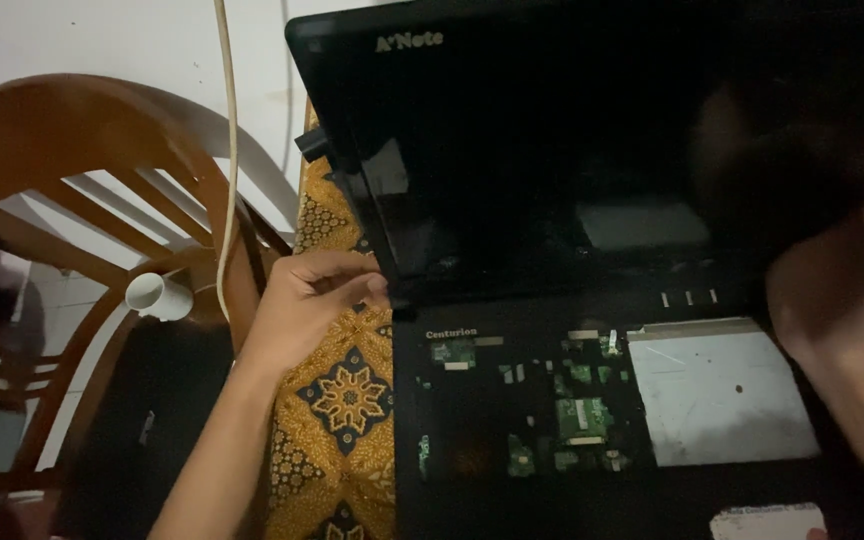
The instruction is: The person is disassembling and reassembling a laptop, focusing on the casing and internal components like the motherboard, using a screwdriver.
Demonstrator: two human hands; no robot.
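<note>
A: Left hand (317, 290), mid-frame, is pinching the lower left corner of the black laptop (592, 300) screen frame, fingers closed narrow on it

B: Right hand (852, 330) is blurring at the right edge, grip impossible to tell

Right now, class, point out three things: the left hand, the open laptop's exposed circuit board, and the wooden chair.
left hand (314, 292), head view, on the back of the hand.
circuit board (580, 418), head view, on a green section.
wooden chair (62, 135), head view, on the curved top rail.
</note>
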